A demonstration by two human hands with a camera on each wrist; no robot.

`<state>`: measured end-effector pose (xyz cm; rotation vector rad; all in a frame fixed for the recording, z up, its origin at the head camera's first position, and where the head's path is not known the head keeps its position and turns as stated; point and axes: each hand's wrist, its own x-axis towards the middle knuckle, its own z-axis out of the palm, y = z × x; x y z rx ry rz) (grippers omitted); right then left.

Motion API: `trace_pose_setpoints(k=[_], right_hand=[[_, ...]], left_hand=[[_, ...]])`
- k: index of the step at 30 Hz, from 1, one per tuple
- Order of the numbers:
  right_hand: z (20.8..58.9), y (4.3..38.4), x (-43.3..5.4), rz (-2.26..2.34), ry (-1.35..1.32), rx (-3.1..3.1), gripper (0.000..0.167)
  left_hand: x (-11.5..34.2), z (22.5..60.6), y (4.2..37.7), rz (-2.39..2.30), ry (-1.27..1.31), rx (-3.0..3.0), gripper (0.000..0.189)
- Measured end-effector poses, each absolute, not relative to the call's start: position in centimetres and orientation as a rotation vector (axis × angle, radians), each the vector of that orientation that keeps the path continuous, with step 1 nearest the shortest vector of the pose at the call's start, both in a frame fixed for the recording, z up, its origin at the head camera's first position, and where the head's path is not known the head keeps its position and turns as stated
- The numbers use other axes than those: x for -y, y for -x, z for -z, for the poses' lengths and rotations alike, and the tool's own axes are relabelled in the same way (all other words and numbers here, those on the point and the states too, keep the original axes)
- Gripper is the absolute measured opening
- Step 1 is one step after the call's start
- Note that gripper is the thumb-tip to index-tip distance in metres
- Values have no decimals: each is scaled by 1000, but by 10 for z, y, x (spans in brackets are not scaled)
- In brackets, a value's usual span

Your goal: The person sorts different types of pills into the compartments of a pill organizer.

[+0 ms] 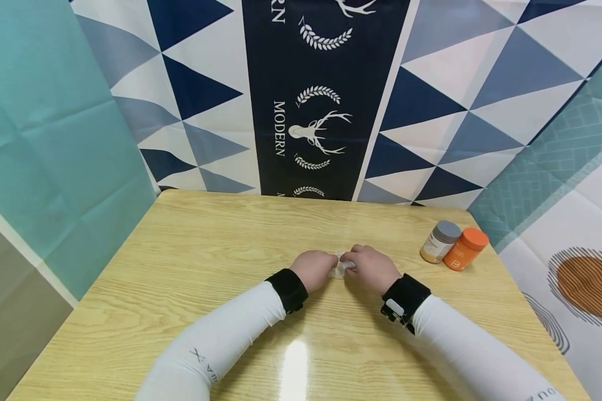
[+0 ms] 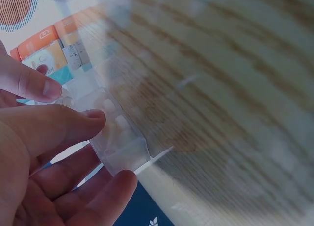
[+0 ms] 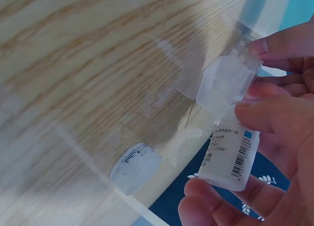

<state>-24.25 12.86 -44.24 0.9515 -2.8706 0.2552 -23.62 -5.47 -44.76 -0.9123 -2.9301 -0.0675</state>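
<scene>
Near the middle of the table, both hands meet at a small clear plastic case (image 2: 122, 133). The left hand (image 1: 313, 269) holds the case between thumb and fingers. Pale pieces show through its walls, too blurred to name. The right hand (image 1: 373, 269) pinches a small white container (image 3: 229, 155) with printed text, a barcode and a blue square, right beside the case. In the right wrist view, the left hand's fingertips (image 3: 265, 47) touch the far end of the case. Whether the white container is joined to the case cannot be told.
A grey-lidded bottle (image 1: 439, 243) and an orange bottle (image 1: 465, 249) stand together at the table's right. The glossy wooden table (image 1: 205, 239) shows reflections. Behind it hangs a patterned cloth (image 1: 321, 72), with more cloths at both sides.
</scene>
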Motion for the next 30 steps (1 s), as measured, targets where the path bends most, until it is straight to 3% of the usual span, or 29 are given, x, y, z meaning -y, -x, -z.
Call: trace_pose_setpoints(k=[30], right_hand=[[446,244,-125,-231,-972,2788,19]], left_hand=[[54,447,235,84,876,2929,13]])
